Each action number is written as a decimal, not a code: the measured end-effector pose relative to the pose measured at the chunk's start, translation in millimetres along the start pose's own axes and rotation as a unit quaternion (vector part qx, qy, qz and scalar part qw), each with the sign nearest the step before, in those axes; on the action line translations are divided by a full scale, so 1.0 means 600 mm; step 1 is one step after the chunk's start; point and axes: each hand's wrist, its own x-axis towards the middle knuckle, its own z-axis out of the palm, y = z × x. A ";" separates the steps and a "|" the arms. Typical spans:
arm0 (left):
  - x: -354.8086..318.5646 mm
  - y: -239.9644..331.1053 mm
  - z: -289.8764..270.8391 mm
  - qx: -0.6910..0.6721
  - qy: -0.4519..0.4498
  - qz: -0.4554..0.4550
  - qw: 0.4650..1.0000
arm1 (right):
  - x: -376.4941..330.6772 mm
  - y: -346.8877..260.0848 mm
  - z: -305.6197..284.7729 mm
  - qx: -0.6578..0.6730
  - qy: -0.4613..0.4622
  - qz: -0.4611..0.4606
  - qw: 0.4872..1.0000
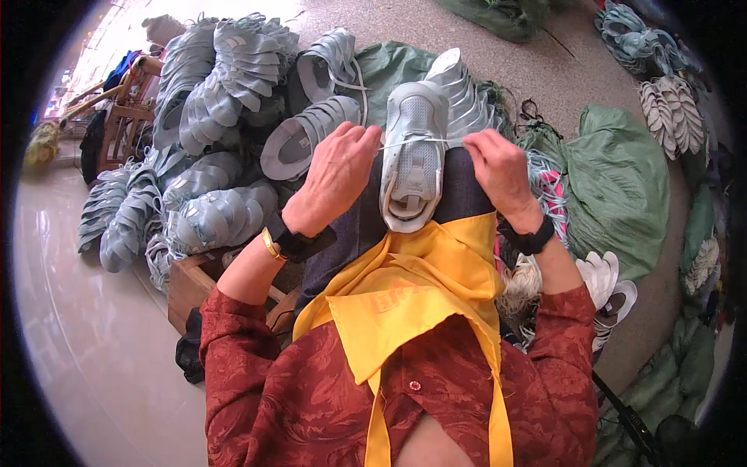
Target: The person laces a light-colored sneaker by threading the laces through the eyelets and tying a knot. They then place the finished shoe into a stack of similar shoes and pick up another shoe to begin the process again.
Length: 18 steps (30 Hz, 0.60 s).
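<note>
A pale grey-blue shoe upper point(415, 167) lies lengthwise on my lap, its heel opening toward me. A thin white shoelace point(411, 142) runs across it, drawn out level to both sides. My left hand point(340, 173) is closed in a pinch on the lace's left end, just left of the upper. To the right, my right hand point(502, 173) pinches the other end between thumb and fingers. Behind the upper, a fanned stack of matching uppers point(464, 93) leans beside my right hand. Another nested stack point(307, 138) lies close to my left hand.
Large bundles of stacked uppers point(222, 78) are heaped at the left, above a wooden box point(191, 284). A green sack point(615, 187) stands at the right, with white uppers point(611, 292) nearer me. A yellow apron point(412, 284) covers my lap's near part.
</note>
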 end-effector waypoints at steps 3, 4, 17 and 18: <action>-0.016 -0.015 0.000 0.012 -0.016 -0.015 1.000 | -0.020 -0.004 -0.012 0.018 -0.017 0.008 1.000; -0.026 -0.021 -0.001 0.011 -0.021 -0.030 0.999 | -0.028 -0.004 -0.018 0.022 -0.027 0.015 0.999; -0.162 -0.154 -0.097 0.080 0.026 -0.171 0.982 | -0.218 0.161 -0.173 -0.118 0.025 0.219 0.968; -0.176 -0.167 -0.108 0.079 0.029 -0.189 0.978 | -0.236 0.177 -0.183 -0.137 0.029 0.233 0.962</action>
